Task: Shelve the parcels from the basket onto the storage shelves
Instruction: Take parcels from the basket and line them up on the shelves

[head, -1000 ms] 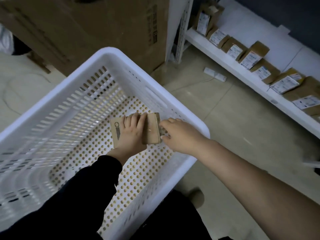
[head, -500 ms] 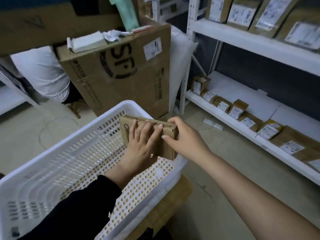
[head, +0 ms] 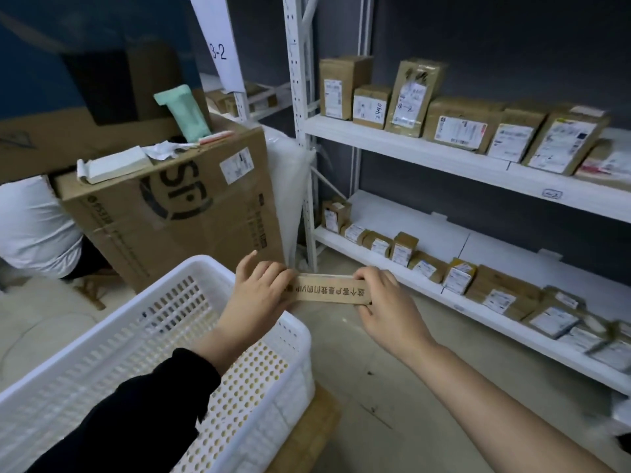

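Observation:
A flat brown cardboard parcel [head: 329,290] with printed characters on its edge is held level between both hands, just past the far right corner of the white perforated basket [head: 143,339]. My left hand [head: 259,295] grips its left end and my right hand [head: 382,302] grips its right end. The basket looks empty where its floor shows. White storage shelves stand to the right: the upper shelf [head: 409,150] and the lower shelf [head: 392,268] both carry rows of labelled brown parcels.
A large brown carton [head: 177,213] with papers and a green packet on top stands behind the basket. A person in a white shirt [head: 30,227] crouches at the left. The white shelf upright [head: 302,131] rises just beyond the parcel. Bare floor lies between basket and shelves.
The parcel has been lifted out of the basket and turned edge-on. Both hands moved up and right with it, past the basket rim. The view has tilted up toward the shelves.

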